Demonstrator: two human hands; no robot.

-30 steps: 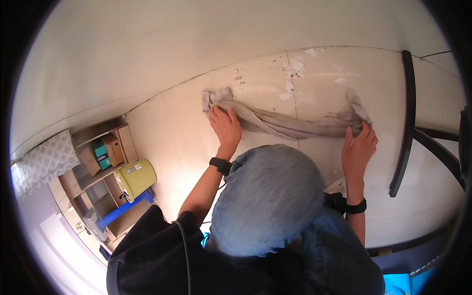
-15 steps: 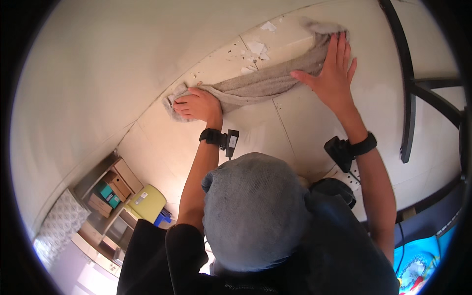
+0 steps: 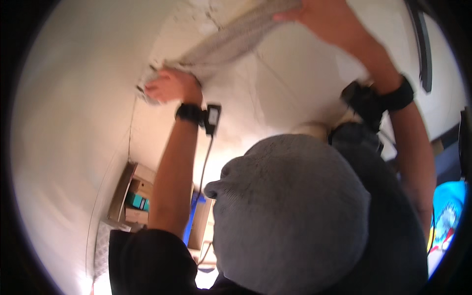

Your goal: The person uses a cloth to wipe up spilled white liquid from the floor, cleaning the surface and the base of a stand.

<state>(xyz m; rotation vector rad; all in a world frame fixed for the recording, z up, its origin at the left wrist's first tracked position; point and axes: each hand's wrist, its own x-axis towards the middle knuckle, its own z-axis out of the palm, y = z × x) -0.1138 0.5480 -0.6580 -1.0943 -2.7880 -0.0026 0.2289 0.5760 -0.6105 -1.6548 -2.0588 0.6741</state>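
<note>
A long grey-brown cloth [image 3: 231, 42] lies bunched lengthwise on the pale tiled floor, stretching between my two hands. My left hand [image 3: 172, 86] presses on its left end beside the foot of the wall, fingers bent over the fabric and closed on it. Higher up, at the upper edge of the view, my right hand [image 3: 319, 17] rests at the cloth's other end. Its thumb is stretched out over the cloth, while the other fingers are largely cut off by the picture's edge. Motion blurs both hands a little. Dark specks [image 3: 179, 18] of debris lie beyond the cloth.
The plain wall [image 3: 64, 132] rises along the left. Black furniture legs [image 3: 422, 49] stand at the right. A shelf with boxes [image 3: 137, 191] is at lower left, a blue object [image 3: 194, 216] beside it. Rounded grey fabric [image 3: 295, 216] hides the lower middle. Bright blue patterned material [image 3: 447, 211] shows lower right.
The view has shifted, so the cloth and right hand sit higher and the white flakes are mostly out of sight. Both hands remain on the cloth; my right hand's fingertips have left the picture.
</note>
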